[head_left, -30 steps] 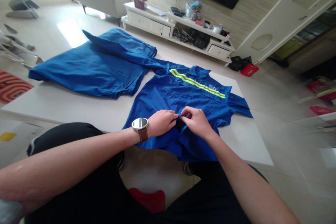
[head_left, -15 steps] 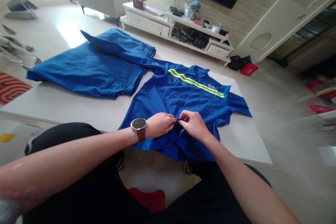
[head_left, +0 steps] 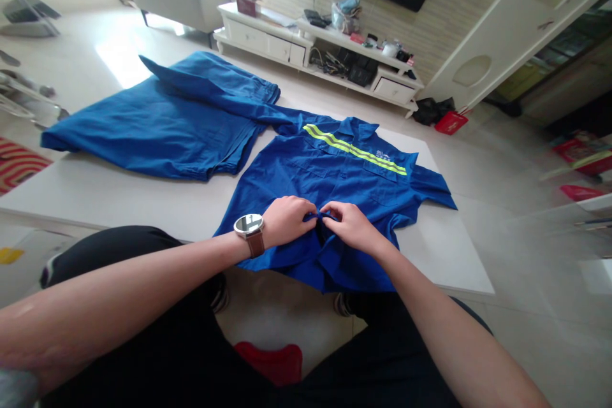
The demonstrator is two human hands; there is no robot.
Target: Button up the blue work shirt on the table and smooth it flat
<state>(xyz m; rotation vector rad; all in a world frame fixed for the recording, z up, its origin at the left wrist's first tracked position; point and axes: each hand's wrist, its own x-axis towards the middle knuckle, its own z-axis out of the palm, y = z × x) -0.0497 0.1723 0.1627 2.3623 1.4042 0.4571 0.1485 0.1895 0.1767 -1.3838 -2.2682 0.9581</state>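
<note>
Presently the shirt (head_left: 335, 172) is lying flat at the near edge of the bench (head_left: 119, 194), its hem hanging over that edge. Low on its front, the two edges are being pinched together by the fingers of the left hand (head_left: 285, 222) and right hand (head_left: 351, 226), fingertips meeting. Seemingly a button is being fastened there; next, a steady pinch with both edges aligned is being called for. Another blue garment (head_left: 157, 124) is lying toward the far left corner.
</note>
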